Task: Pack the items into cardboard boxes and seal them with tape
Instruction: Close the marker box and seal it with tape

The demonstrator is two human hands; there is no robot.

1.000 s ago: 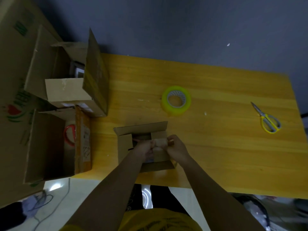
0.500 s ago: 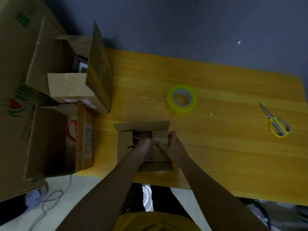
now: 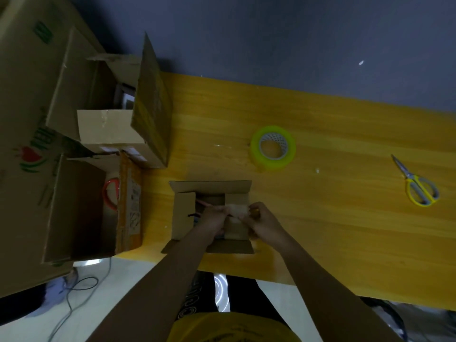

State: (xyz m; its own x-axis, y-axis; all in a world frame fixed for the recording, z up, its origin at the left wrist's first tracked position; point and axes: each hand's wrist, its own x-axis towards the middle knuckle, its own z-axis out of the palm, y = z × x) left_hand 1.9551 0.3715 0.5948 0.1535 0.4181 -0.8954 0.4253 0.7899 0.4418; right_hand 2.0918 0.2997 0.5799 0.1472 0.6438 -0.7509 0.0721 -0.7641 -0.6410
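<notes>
My hands [image 3: 238,218] still pinch a pale item [image 3: 237,210] over the small cardboard box [image 3: 183,215], barely lowered, so packing continues.

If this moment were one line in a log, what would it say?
step: packing | both hands hold pale item over small open box | tape roll, scissors untouched on table

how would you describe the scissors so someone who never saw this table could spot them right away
Start at the yellow wooden table and look to its far right side, well away from the small open box that the hands work over. The scissors lie flat there, alone on bare wood, right of the roll of tape. Silver blades and yellow handle loops set them apart.
</notes>
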